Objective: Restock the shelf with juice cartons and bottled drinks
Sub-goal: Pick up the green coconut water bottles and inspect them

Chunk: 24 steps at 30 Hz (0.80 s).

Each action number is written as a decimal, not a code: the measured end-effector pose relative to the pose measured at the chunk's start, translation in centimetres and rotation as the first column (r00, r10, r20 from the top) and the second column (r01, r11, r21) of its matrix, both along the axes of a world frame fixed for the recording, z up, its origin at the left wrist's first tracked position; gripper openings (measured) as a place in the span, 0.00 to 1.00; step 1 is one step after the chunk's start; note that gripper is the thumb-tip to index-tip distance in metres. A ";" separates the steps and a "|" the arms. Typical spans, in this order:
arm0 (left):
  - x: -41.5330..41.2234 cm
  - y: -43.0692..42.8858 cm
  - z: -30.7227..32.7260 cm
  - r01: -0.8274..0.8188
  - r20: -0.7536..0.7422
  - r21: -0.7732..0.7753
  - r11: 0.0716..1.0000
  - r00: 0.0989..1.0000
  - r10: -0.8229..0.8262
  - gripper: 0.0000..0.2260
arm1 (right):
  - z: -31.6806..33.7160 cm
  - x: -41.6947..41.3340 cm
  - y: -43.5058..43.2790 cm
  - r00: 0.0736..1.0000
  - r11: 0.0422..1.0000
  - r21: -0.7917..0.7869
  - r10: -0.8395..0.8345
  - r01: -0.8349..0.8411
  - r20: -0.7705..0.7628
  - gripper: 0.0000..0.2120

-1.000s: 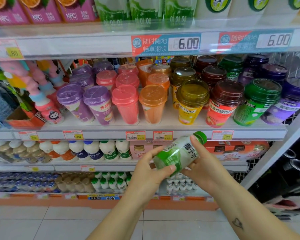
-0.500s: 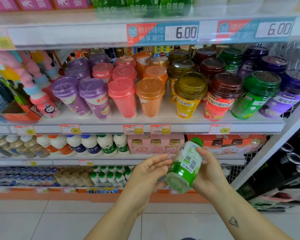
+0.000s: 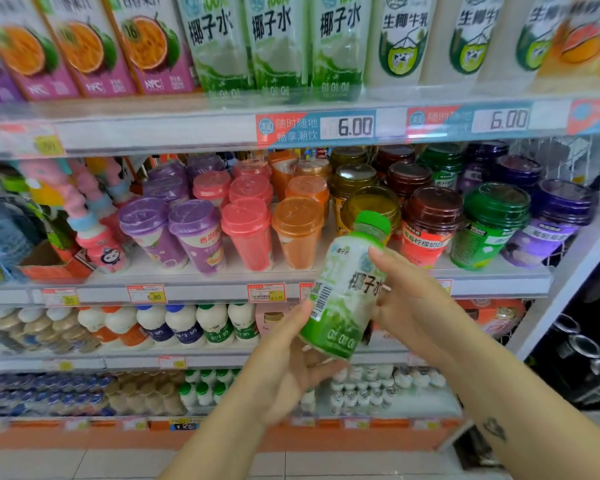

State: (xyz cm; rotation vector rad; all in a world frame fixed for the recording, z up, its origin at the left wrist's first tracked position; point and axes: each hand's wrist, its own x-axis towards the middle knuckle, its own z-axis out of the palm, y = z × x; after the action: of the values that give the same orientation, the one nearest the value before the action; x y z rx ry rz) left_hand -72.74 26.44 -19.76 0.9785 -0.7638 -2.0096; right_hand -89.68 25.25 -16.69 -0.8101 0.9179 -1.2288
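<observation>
Nearest, both forearms reach in from 6 o'clock. The right grip (image 3: 413, 306) is clamped on the coconut-water bottle (image 3: 347, 296) from its 3 o'clock side, with the thumb across the label and the fingers behind. The left grip (image 3: 291, 368) meets the base from 7 o'clock. It is smeared by motion, so I cannot tell whether its fingers curl round the base or only prop it.

The bottle has swung since half a second ago. Then its base faced the camera. Now it stands nearly upright in mid-air, just right of centre, with the label forward and the green cap (image 3: 373, 223) aimed at 1 o'clock. It is not yet on any shelf. It has also risen in front of the lidded cups (image 3: 246, 233) and covers part of a yellow one.

The view has tipped up too, so the top shelf's matching bottles (image 3: 278, 39) now show at 12 o'clock above the 6.00 tag (image 3: 354, 126). That row is probably where this bottle goes (same label). Their caps are cut off by the frame's top edge, and any free slot behind the front row is hidden.
</observation>
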 end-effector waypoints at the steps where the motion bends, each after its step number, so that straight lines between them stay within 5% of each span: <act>1: 0.3 -0.3 0.5 0.024 -0.046 0.025 0.999 0.999 -0.022 0.22 | 1.0 -0.4 0.0 0.998 1.000 -0.004 -0.002 0.002 -0.058 0.25; 6: 1.0 -1.8 3.7 0.138 -0.104 -0.025 0.990 0.985 -0.140 0.22 | 6.5 -2.1 -0.3 0.911 0.974 -0.227 -0.089 -0.006 -0.403 0.43; 10: 1.0 -3.2 6.4 0.177 -0.001 -0.176 0.968 0.984 -0.180 0.22 | 10.2 -2.5 -0.5 0.869 0.927 -0.371 -0.136 -0.058 -0.476 0.34; 14: 0.6 -4.9 10.9 0.160 0.214 -0.423 0.892 0.974 -0.073 0.21 | 13.3 -2.6 -0.5 0.868 0.839 -0.544 -0.283 0.019 -0.407 0.36; 20: 0.0 -6.3 16.6 0.280 0.455 -0.857 0.432 0.805 0.380 0.31 | 18.2 -2.7 -0.3 0.795 0.650 -0.760 -0.464 0.006 -0.390 0.32; 24: -0.6 -7.4 19.3 0.234 0.326 -0.943 0.236 0.790 0.520 0.30 | 22.1 -2.9 -0.6 0.770 0.566 -0.819 -0.477 -0.100 -0.424 0.32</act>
State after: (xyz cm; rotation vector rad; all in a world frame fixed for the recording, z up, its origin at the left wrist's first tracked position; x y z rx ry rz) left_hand -73.32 19.08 -0.48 0.7705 -1.8812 -0.5584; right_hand -92.60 24.61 5.44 -2.0109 0.9491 -1.6607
